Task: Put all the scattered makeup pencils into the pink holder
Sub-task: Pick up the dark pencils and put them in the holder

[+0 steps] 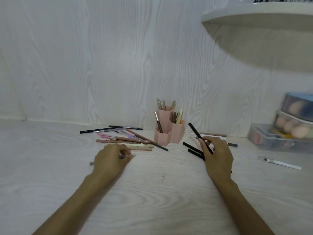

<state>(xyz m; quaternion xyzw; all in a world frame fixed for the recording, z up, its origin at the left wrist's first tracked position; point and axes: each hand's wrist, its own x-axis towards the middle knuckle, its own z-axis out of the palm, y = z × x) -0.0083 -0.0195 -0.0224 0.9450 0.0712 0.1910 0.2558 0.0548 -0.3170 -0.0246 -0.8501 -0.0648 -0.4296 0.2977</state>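
The pink holder [169,133] stands near the wall in the middle, made of three hexagonal cups with several pencils upright in them. A pile of pink, brown and black makeup pencils [125,139] lies on the table to its left. My left hand [111,160] rests just in front of that pile, fingers closed on a pale grey pencil [133,155] lying flat. My right hand [217,153] is right of the holder and grips a black pencil [197,133], tilted up to the left. Two more black pencils [193,148] lie under that hand.
A white pencil [281,163] lies at the right. A brown pencil [213,134] and a white one lie near the wall behind my right hand. Clear plastic boxes [277,138] with makeup sponges are stacked at the far right. A white shelf [257,16] hangs above right.
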